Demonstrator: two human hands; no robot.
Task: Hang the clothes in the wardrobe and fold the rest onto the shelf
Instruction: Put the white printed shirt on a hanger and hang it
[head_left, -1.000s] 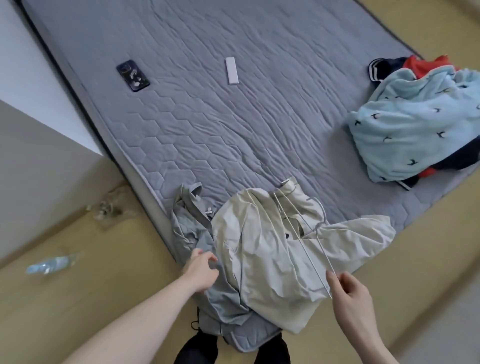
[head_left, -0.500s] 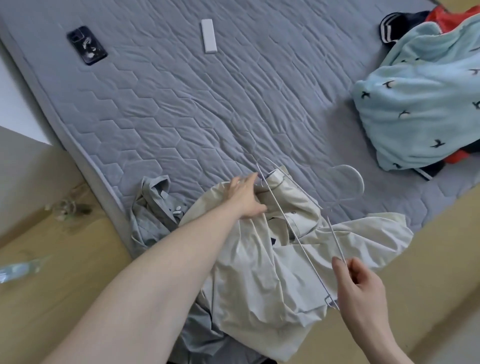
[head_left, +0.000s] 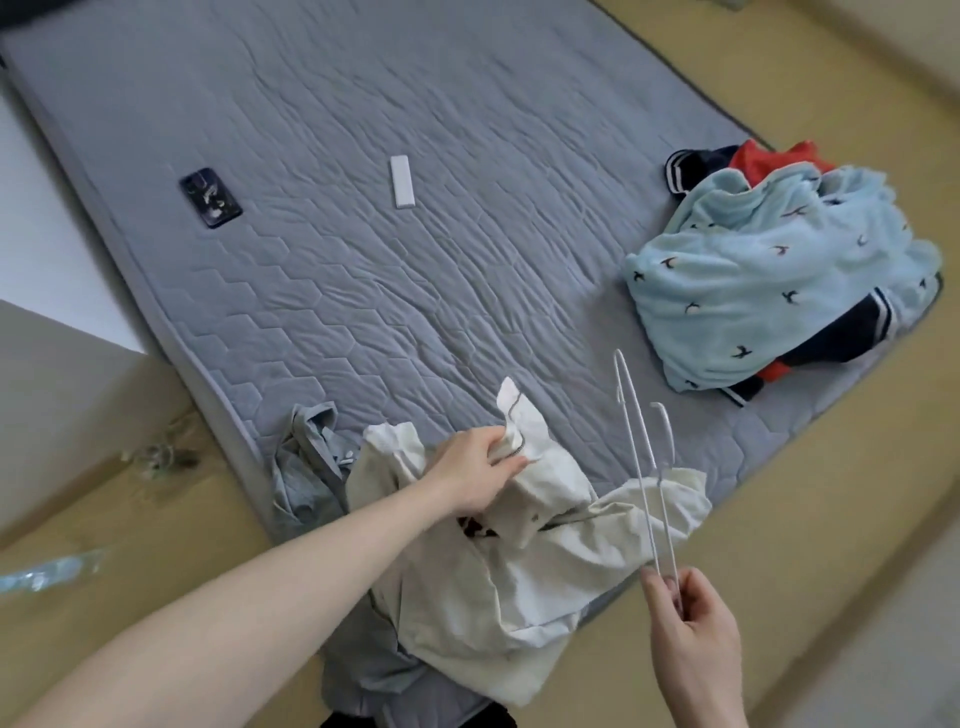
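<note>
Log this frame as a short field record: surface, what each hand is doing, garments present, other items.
surface: grey quilted mattress on a wooden floor
left hand: grips the collar area of the cream cotton jacket
right hand: pinches white wire hangers, held above the jacket
other garments: grey shirt beside the jacket; pale blue bird-print blanket over navy and red clothes
other items: dark smartphone; white remote control
</note>
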